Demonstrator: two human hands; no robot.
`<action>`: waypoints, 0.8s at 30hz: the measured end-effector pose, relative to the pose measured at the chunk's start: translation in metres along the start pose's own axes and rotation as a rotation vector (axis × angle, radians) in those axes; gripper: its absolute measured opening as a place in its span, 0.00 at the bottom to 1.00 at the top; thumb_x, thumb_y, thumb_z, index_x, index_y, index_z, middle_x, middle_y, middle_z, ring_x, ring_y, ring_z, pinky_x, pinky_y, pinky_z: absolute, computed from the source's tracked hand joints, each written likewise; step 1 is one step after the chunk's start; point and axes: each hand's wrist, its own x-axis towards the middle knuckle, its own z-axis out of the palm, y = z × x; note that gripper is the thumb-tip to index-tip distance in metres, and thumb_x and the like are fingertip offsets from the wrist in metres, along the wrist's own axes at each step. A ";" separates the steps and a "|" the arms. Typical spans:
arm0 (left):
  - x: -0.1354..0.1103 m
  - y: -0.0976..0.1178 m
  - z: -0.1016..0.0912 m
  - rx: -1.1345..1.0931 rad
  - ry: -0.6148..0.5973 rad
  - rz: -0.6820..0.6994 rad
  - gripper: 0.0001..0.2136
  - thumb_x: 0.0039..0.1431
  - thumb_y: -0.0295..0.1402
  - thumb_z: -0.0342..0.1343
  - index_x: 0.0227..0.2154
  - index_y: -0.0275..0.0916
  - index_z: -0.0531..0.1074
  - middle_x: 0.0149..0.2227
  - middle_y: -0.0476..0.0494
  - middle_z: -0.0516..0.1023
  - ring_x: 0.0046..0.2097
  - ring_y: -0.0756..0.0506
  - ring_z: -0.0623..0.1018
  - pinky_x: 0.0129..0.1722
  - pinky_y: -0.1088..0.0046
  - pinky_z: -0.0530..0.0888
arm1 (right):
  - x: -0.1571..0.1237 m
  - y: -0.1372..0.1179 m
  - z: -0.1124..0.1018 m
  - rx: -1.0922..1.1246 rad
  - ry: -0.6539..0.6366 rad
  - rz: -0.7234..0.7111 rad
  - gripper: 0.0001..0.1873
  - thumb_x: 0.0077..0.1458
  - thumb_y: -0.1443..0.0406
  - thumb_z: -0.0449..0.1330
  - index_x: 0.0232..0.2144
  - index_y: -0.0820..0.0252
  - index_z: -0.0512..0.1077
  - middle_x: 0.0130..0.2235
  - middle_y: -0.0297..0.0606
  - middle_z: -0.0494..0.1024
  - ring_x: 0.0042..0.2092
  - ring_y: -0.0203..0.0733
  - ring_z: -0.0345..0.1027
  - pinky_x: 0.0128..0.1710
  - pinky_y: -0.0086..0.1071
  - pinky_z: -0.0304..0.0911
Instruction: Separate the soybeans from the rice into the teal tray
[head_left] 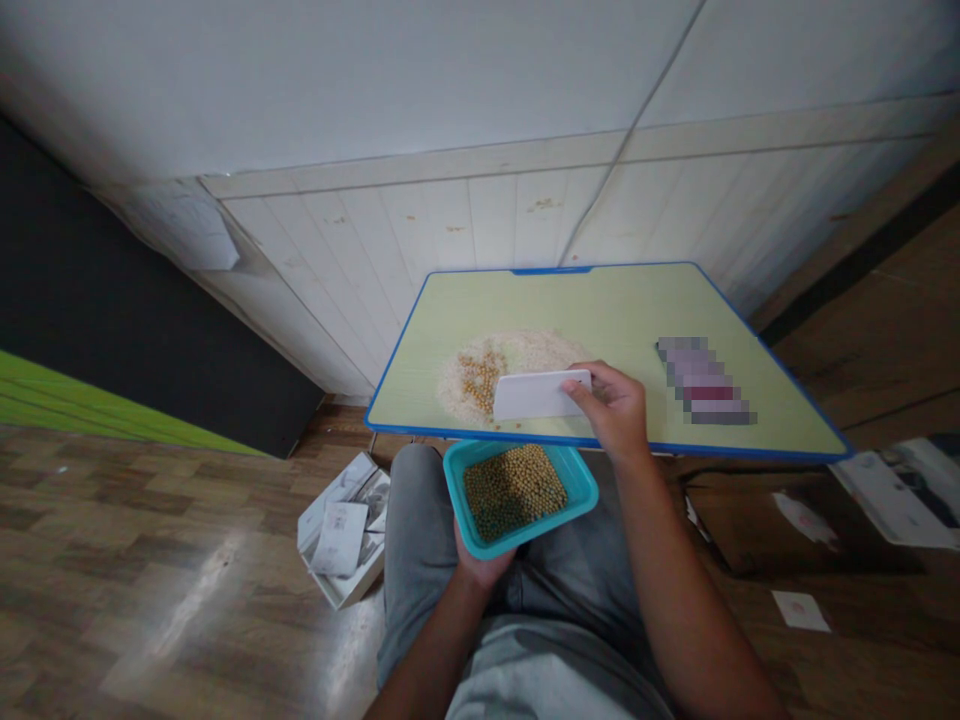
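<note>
My left hand (486,566) holds a teal plastic basket (583,490) from below, just under the table's front edge. Inside it lie many round tan beans (517,485), partly in shadow. With my right hand (616,400) I grip the right end of a flat white card (536,395), thumb on its near face. The card stands on its long edge on the table. Just left of it, a cluster of the same tan beans (480,378) sits on spread pale rice-like grains (544,347). The card hides part of the grains.
The small table (600,300) has a pale green top and blue rim. A blurred-out flat object (705,382) lies on its right side. On the floor at left stands a white box (341,535) with papers; at right, a brown carton (795,520). A wall rises behind the table.
</note>
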 end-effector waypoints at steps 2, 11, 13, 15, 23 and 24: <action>-0.002 0.000 0.006 0.025 -0.005 0.012 0.21 0.74 0.45 0.53 0.60 0.51 0.86 0.63 0.43 0.89 0.76 0.33 0.75 0.79 0.41 0.63 | 0.000 0.000 0.000 0.007 0.003 0.000 0.10 0.55 0.54 0.74 0.35 0.52 0.85 0.36 0.36 0.87 0.38 0.45 0.79 0.42 0.41 0.75; -0.004 -0.003 0.009 0.028 -0.052 0.026 0.26 0.79 0.43 0.43 0.71 0.54 0.76 0.70 0.47 0.83 0.79 0.39 0.70 0.82 0.43 0.54 | 0.000 -0.004 0.000 -0.011 -0.029 -0.028 0.09 0.55 0.56 0.74 0.33 0.53 0.85 0.33 0.36 0.86 0.36 0.45 0.78 0.40 0.40 0.72; -0.005 -0.002 0.008 0.027 -0.057 0.024 0.26 0.79 0.40 0.44 0.72 0.54 0.76 0.72 0.47 0.81 0.79 0.39 0.70 0.82 0.45 0.54 | 0.000 -0.004 0.000 -0.010 -0.035 -0.024 0.09 0.54 0.56 0.74 0.33 0.53 0.85 0.33 0.36 0.85 0.36 0.45 0.78 0.40 0.40 0.72; -0.006 -0.001 0.011 0.014 -0.064 0.017 0.25 0.77 0.39 0.46 0.70 0.53 0.77 0.73 0.45 0.81 0.79 0.37 0.70 0.82 0.46 0.55 | 0.000 -0.004 0.000 -0.011 -0.048 -0.018 0.09 0.54 0.55 0.74 0.33 0.53 0.85 0.33 0.36 0.85 0.37 0.46 0.78 0.40 0.40 0.72; -0.007 -0.001 0.013 0.032 0.082 0.020 0.27 0.77 0.36 0.41 0.69 0.51 0.78 0.68 0.46 0.85 0.79 0.39 0.70 0.82 0.48 0.51 | 0.000 -0.004 -0.002 0.021 -0.072 -0.004 0.11 0.53 0.53 0.76 0.32 0.52 0.86 0.33 0.36 0.86 0.36 0.45 0.78 0.39 0.40 0.72; -0.005 -0.001 0.010 0.037 0.071 0.015 0.27 0.77 0.36 0.41 0.69 0.51 0.78 0.68 0.46 0.86 0.78 0.39 0.71 0.82 0.48 0.53 | 0.000 -0.005 -0.002 0.024 -0.073 0.000 0.11 0.52 0.53 0.76 0.32 0.52 0.86 0.33 0.35 0.86 0.36 0.45 0.78 0.39 0.39 0.72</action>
